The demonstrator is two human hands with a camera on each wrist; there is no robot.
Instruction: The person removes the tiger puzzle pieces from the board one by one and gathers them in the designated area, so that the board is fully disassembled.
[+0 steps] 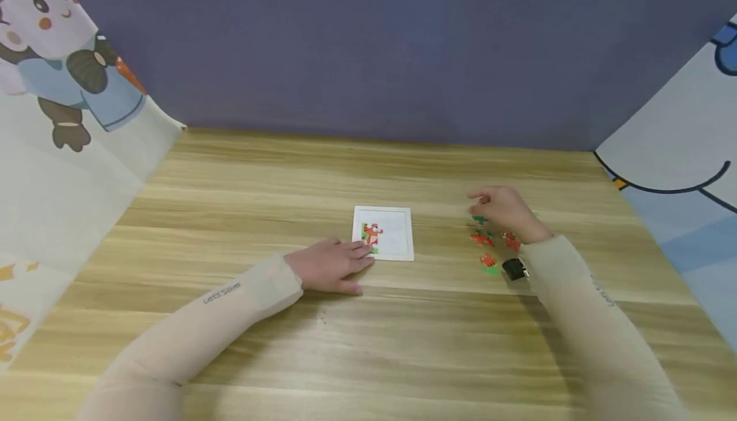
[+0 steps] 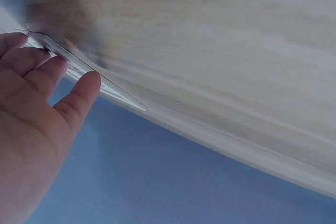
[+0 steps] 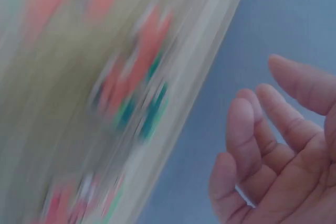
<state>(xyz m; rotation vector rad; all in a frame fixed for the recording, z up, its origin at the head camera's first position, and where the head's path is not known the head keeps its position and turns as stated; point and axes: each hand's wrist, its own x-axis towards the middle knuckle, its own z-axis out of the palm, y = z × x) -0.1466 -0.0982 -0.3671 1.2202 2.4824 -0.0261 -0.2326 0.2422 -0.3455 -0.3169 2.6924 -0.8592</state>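
Observation:
A white square puzzle tray (image 1: 405, 235) lies on the table, with joined red and green jigsaw pieces (image 1: 372, 231) along its left side. My left hand (image 1: 331, 266) rests with extended fingers over the tray's lower left corner; the left wrist view shows its fingertips (image 2: 90, 83) at the tray's edge (image 2: 126, 99). To the right, my right hand (image 1: 502, 208) hovers over loose jigsaw pieces (image 1: 481, 238), fingers loosely bent. Nothing sits between those fingers in the right wrist view, where a red and green piece (image 3: 137, 61) is blurred beside the hand.
More loose pieces, such as a red one (image 1: 510, 240) and a red and green one (image 1: 489, 263), lie near the right wrist. A small black device (image 1: 514, 269) is at that wrist. A dark blue panel (image 1: 368, 50) stands behind the wooden table (image 1: 276, 171).

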